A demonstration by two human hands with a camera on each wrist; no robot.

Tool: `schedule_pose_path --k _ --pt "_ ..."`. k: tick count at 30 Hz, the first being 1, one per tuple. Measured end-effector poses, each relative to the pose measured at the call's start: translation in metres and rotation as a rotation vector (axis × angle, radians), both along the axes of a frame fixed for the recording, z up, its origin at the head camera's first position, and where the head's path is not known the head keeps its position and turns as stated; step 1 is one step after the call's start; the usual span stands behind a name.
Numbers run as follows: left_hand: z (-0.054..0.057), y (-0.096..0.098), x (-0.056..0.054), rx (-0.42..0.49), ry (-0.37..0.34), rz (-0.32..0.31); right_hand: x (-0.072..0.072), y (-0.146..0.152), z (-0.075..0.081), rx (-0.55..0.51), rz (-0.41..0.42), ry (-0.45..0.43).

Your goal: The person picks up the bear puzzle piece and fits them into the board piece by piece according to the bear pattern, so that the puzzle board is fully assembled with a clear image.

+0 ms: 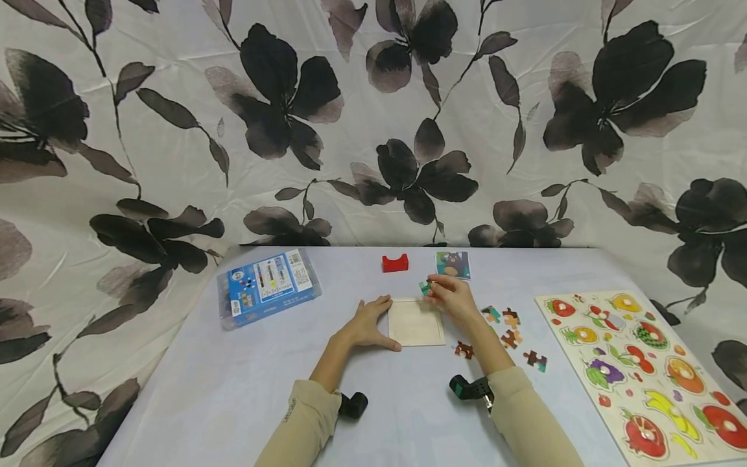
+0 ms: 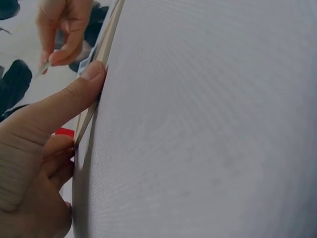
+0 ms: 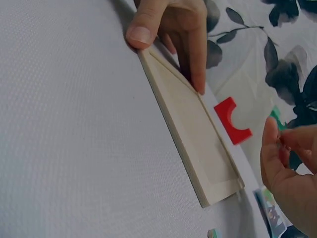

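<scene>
A shallow wooden puzzle tray (image 1: pixel 416 324) lies bare on the white table. At its left side is my left hand (image 1: pixel 366 324), thumb on the near corner and a finger at the far corner, holding it steady between them. Over the tray's far right corner, my right hand (image 1: pixel 456 301) pinches a green puzzle piece (image 1: pixel 425 287) between thumb and fingertips, raised off the tray. In the right wrist view the piece (image 3: pixel 276 118) is partly hidden by the fingers. Several loose puzzle pieces (image 1: pixel 511 338), brown and green, lie right of the tray, partly behind my right forearm.
Behind the tray sit a red block (image 1: pixel 395 263) with a curved notch and a picture card (image 1: pixel 452 264) of a bear. At the back left lies a clear plastic case (image 1: pixel 270 287) with a blue label. A fruit puzzle board (image 1: pixel 636 331) covers the right side.
</scene>
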State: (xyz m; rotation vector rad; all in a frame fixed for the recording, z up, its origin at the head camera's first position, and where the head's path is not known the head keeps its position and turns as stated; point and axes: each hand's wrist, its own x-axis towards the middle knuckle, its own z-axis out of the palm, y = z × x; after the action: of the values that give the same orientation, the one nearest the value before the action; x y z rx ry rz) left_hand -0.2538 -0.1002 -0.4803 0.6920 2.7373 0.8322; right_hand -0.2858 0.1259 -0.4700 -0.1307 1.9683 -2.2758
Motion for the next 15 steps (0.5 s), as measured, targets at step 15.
schedule_pose_path --k 15 --pt "-0.0026 0.0002 -0.0022 0.009 0.007 0.011 0.0016 -0.0033 0.007 0.095 0.125 0.08"
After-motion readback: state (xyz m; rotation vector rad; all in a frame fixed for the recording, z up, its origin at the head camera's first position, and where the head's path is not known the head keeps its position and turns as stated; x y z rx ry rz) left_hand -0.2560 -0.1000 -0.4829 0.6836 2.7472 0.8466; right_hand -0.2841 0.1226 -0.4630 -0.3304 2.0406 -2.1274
